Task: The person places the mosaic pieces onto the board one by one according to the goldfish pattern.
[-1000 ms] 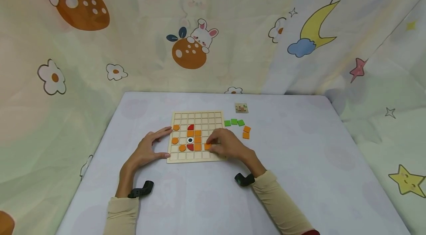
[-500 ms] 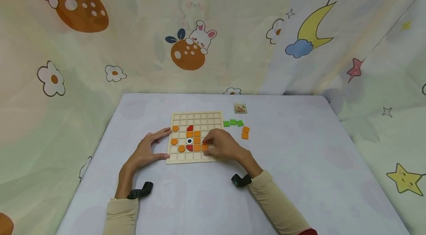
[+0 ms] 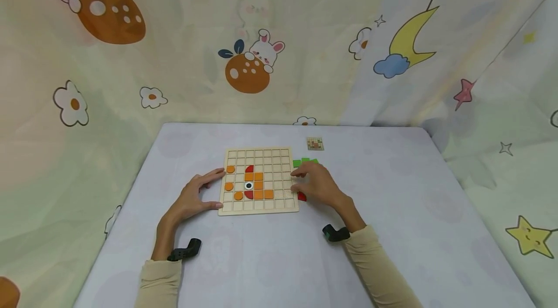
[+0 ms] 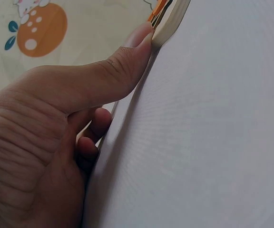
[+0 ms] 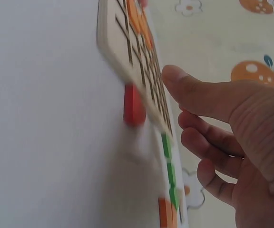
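The wooden grid board [image 3: 279, 207] lies flat on the table. Orange square tiles [image 3: 258, 185], orange discs [image 3: 238, 195], two red quarter-round tiles [image 3: 249, 169] and a black-and-white eye piece [image 3: 249, 185] sit in its cells. My left hand [image 3: 190, 196] touches the board's left edge with thumb and fingertips spread apart. Over the right edge hovers my right hand [image 3: 321, 185], fingers loosely bent, nothing between thumb and fingers in the right wrist view [image 5: 222, 128]. A red piece [image 3: 302, 196] lies beside the board below that hand.
Green square tiles [image 3: 297, 163] lie right of the board, partly behind the right hand. Loose orange tiles [image 5: 166, 212] show beyond them in the right wrist view. A small patterned card [image 3: 315, 143] lies farther back. A printed cloth [image 3: 187, 56] hangs behind the table.
My right hand has set an orange square at the right end of the lower orange row, let go and moved right to the board's edge. The left hand has stayed in place.
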Tool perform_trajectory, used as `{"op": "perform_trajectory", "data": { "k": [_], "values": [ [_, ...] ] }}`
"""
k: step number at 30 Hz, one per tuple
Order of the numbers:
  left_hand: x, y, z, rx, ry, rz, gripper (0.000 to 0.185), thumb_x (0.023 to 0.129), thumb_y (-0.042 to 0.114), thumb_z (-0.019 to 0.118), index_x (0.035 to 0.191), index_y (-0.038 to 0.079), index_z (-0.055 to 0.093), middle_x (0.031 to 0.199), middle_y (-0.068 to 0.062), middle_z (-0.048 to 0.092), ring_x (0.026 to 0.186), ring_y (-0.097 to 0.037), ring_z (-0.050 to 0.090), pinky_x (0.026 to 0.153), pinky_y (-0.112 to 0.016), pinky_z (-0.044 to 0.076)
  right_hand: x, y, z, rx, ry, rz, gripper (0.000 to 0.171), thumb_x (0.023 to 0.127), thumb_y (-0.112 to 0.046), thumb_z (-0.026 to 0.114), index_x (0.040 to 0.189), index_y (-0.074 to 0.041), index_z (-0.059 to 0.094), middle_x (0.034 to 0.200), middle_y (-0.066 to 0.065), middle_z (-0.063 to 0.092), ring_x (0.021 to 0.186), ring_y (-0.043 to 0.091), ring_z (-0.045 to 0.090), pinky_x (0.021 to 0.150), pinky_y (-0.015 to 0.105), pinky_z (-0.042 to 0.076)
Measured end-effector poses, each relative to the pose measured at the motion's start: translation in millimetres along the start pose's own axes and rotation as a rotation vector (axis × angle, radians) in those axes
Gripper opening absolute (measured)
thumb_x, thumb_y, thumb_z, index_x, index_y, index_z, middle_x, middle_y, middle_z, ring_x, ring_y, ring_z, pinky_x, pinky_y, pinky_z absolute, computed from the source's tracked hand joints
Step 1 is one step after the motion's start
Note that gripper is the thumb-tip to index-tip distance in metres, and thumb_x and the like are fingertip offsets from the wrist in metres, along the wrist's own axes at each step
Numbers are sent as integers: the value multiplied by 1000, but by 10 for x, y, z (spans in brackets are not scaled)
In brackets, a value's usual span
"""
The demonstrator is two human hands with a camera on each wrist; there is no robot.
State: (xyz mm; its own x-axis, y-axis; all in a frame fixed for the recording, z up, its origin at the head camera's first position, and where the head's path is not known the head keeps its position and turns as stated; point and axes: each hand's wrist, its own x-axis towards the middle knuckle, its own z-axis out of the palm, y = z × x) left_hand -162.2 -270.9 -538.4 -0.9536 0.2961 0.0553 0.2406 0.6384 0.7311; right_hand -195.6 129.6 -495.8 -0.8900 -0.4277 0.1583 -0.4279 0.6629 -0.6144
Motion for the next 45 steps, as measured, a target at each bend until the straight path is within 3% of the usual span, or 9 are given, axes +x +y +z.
{"op": "perform_trajectory", "data": {
  "k": [8,18,31,45],
  "values": [
    [-7,0,-17,9,5,0,93,68,46,91,149,33,49,162,12,39,100,-13,40,89,-38,34,-171,312,-222,-76,77,106,36,76,-20,89,109,-11,79,97,1,73,90,19,60,86,37,47],
    [-4,-33,6,25,16,22,93,68,46,91,150,30,49,162,8,40,99,-13,39,87,-38,33,-310,491,-300,-84,117,138,32,75,-19,89,105,-10,80,95,0,74,89,18,61,84,37,49],
    [13,32,-10,11,7,20,94,67,47,92,150,28,50,162,6,40,99,-16,40,87,-40,34,-380,474,-368,-95,60,148,29,77,-17,87,105,-10,80,96,1,74,91,19,62,88,40,48],
    [-4,39,-8,22,4,22,94,68,45,92,150,27,50,162,6,41,97,-17,40,87,-39,34,-392,464,-374,-79,49,98,26,80,-13,85,104,-9,77,98,1,75,92,18,65,88,41,53]
  ]
}}
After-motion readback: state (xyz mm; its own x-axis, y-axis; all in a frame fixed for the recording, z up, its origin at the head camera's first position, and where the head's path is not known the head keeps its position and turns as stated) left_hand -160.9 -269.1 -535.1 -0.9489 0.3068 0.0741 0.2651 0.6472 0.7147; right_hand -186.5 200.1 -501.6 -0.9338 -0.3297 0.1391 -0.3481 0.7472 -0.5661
